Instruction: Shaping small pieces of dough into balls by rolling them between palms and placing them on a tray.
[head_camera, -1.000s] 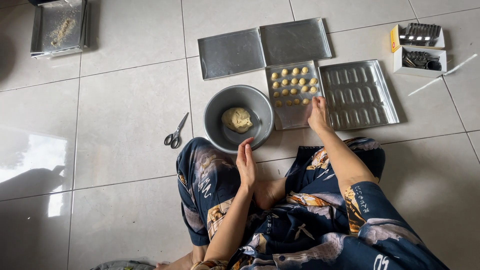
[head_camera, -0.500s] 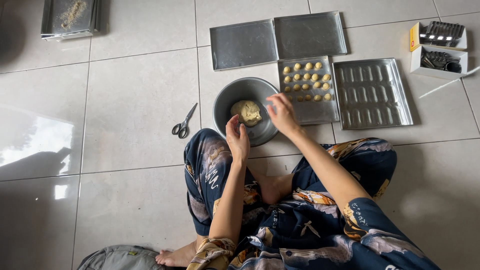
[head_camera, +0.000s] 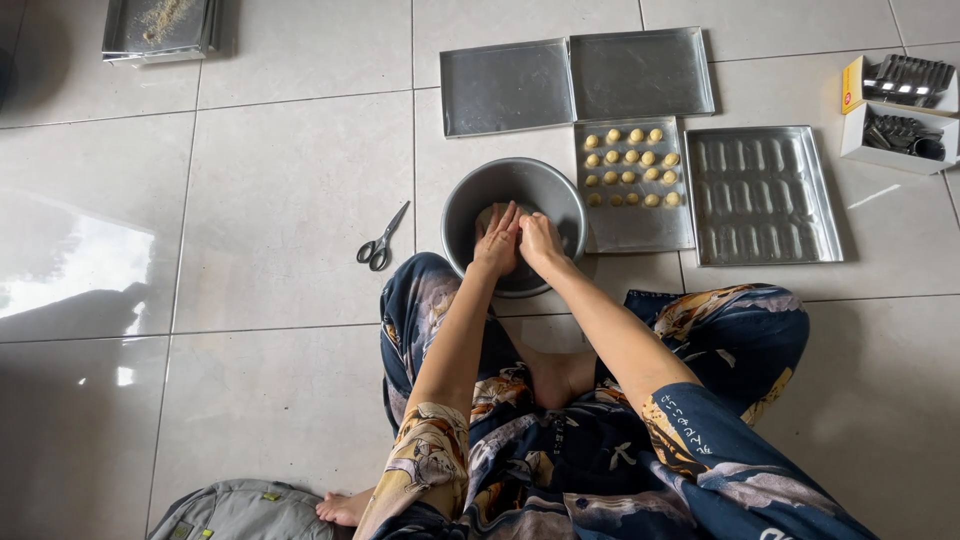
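I see both of my hands down inside the grey metal bowl (head_camera: 514, 195) that sits on the tiled floor (head_camera: 250, 200) just ahead of my crossed legs. My left hand (head_camera: 498, 240) and right hand (head_camera: 541, 240) are side by side, touching each other, with the fingers bent down onto the pale lump of dough (head_camera: 492, 213), most of which they hide; I cannot tell whether either hand has actually closed on a piece. Just to the right of the bowl, touching its rim, lies a flat tray (head_camera: 640, 225) carrying rows of small yellow dough balls (head_camera: 630, 165) on its far half. Beside that tray sits a moulded tray (head_camera: 762, 195) with long hollows. Beyond the bowl, two plain flat trays (head_camera: 575, 80) lie edge to edge. A pair of scissors (head_camera: 382, 240) rests on the floor to the left of the bowl, near but apart. At the far right stand open boxes of small metal cutters (head_camera: 900, 110), and a further tray (head_camera: 160, 28) lies far left.
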